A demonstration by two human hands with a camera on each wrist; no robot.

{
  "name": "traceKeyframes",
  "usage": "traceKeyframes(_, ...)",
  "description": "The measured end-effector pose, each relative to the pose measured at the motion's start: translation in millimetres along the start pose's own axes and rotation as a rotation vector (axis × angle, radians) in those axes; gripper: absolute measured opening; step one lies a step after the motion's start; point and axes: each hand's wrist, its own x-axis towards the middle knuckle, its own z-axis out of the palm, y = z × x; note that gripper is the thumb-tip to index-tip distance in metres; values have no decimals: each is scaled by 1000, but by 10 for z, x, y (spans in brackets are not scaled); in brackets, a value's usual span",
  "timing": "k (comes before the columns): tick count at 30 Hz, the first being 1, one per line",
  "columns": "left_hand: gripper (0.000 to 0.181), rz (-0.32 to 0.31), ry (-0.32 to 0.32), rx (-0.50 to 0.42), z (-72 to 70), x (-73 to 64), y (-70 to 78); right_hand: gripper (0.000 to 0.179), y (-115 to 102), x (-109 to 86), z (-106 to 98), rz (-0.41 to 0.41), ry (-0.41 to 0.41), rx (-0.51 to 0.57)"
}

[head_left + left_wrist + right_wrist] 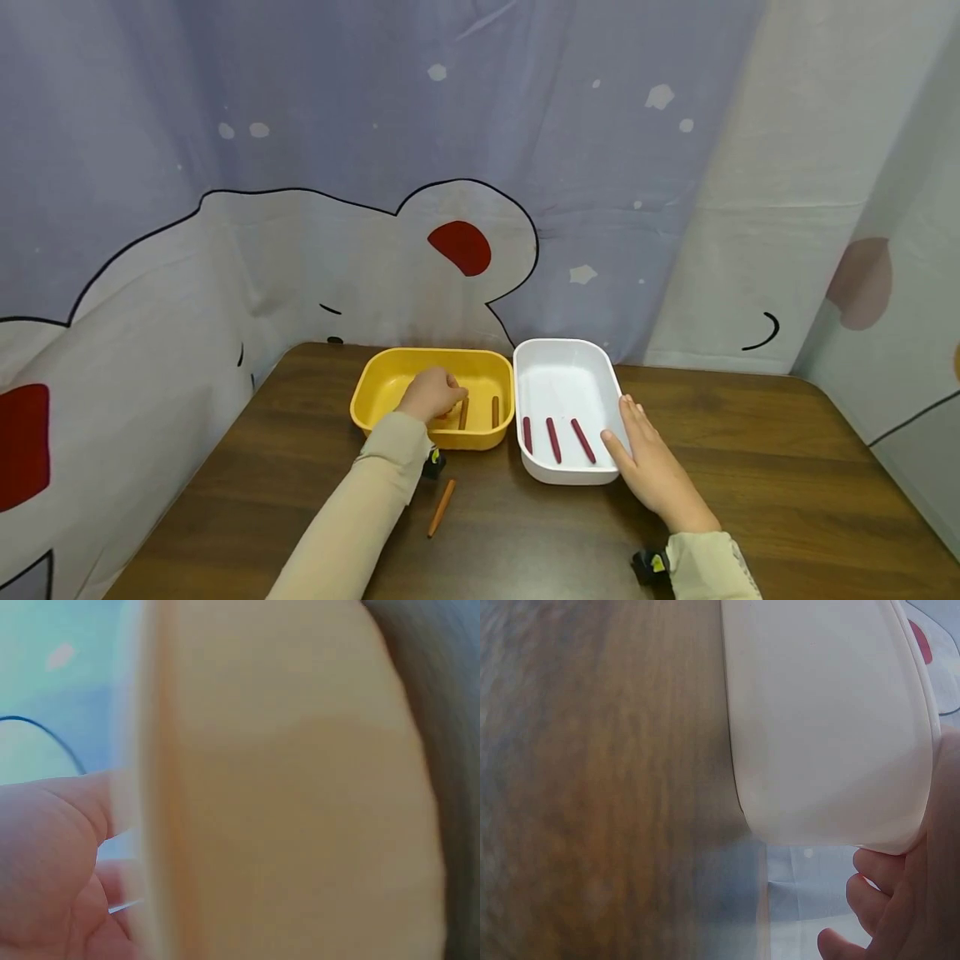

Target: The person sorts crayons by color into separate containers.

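Observation:
My left hand [432,393] reaches down into the yellow tray [365,410], its fingers bent downward. A brown crayon-like stick [463,414] lies right at its fingertips, and another brown stick [495,412] lies to the right of that. I cannot tell whether the fingers pinch a stick; the tray's wall [300,787] hides the fingertips in the left wrist view. My right hand [651,467] touches the right rim of the white tray [567,477], thumb over the near edge, fingers extended along the outside. Inside that tray lie three dark red sticks [553,440].
An orange-brown stick [442,508] lies on the wooden table [525,542] in front of the yellow tray. Both trays stand side by side near the back edge, close to a printed curtain [600,208].

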Motion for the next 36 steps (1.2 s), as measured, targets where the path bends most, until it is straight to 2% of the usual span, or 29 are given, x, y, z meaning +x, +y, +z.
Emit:
traceKeyframes(4,15,24,32,-11,-91,-121,59,74,-17,5,-21,9,-7,-7)
traceKeyframes(13,17,148,181,26,-136,-546,127,71,-18,10,-21,-2,7,-35)
traceKeyframes(18,15,202,206,19,-113,-826,139,71,-31,7,-22,1,9,-80)
traceKeyframes(22,12,244,191,12,-89,-1017,116,71,-50,-3,-31,4,7,-122)
traceKeyframes(27,11,256,155,42,-55,-1179,55,72,-71,-21,-42,-1,10,-146)
traceKeyframes(32,14,265,92,73,-16,-1240,-19,72,-73,-26,-38,5,6,-164)
traceKeyframes(36,16,233,-2,74,1,-1235,-61,72,-65,-18,-37,-4,4,-168)
